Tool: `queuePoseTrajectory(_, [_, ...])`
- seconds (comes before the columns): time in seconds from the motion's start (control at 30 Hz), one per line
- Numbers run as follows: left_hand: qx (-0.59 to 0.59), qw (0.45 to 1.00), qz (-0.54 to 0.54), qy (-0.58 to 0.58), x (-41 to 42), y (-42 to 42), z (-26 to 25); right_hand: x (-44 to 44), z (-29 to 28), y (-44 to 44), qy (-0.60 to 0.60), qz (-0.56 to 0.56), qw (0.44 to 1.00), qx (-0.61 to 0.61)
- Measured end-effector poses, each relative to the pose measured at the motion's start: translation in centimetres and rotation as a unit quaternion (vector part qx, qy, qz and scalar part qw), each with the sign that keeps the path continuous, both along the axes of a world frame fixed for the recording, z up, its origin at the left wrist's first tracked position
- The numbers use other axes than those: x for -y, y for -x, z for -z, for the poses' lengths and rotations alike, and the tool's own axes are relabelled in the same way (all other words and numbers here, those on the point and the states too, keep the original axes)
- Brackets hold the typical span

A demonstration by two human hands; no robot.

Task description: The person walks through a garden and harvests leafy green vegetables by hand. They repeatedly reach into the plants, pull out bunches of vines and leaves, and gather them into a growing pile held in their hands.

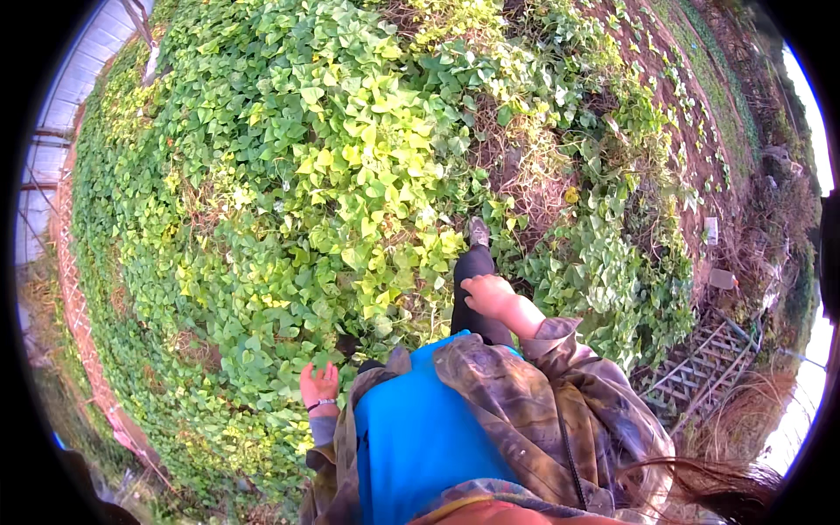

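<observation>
Dense green and yellow-green leafy vines (367, 170) cover the ground before me. My left hand (319, 384), with a bracelet at the wrist, hangs just over the leaves at lower centre-left, its fingers apart and nothing in it. Over my dark-trousered right leg (471, 272) is my right hand (489, 294), its back towards the camera; its fingers are partly curled and partly hidden, and no object shows in it. A shoe (478, 231) stands among the vines. My other foot is hidden.
Bare brown soil with dry stems (525, 170) lies ahead right. A wooden lattice (705, 374), a plastic jug (722, 279) and a white container (711, 231) are at the right edge. A trunk (151, 62) rises at upper left, near a pale panelled structure (85, 65). Vines surround my legs.
</observation>
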State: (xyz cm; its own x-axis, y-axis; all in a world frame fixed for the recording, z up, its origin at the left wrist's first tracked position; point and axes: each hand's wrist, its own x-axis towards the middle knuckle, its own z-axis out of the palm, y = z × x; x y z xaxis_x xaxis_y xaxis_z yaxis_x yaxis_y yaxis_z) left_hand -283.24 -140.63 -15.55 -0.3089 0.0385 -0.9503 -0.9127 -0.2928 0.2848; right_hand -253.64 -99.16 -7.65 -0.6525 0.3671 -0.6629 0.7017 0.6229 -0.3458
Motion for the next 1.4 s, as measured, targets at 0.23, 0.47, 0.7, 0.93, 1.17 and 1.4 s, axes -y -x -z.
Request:
queuePoseTrajectory(0.23, [-0.119,0.955,0.265,0.052,-23.8,-8.6,-11.0,-18.8,4.1,-5.5,0.005,0.007,0.994,0.106])
queuePoseTrajectory(0.47, [-0.074,0.944,0.309,0.086,-25.5,-7.0,-6.6,-26.5,11.4,-0.3,-0.056,0.004,0.985,0.162])
queuePoseTrajectory(0.7, [-0.093,0.871,0.481,0.042,-23.0,1.9,4.7,-22.4,20.5,16.8,-0.071,-0.038,0.992,0.097])
queuePoseTrajectory(0.93, [-0.186,0.88,0.437,0.006,-18.0,9.7,15.9,-10.4,34.2,38.5,0.033,-0.061,0.997,-0.039])
queuePoseTrajectory(1.17, [-0.123,0.91,0.395,0.019,-16.8,10.3,23.6,-10.7,49.1,47.1,-0.021,0.142,0.985,0.1])
queuePoseTrajectory(1.4, [-0.129,0.896,0.424,0.033,-19.4,10.6,27.8,-3.7,42.7,36.8,0.013,0.042,0.991,-0.124])
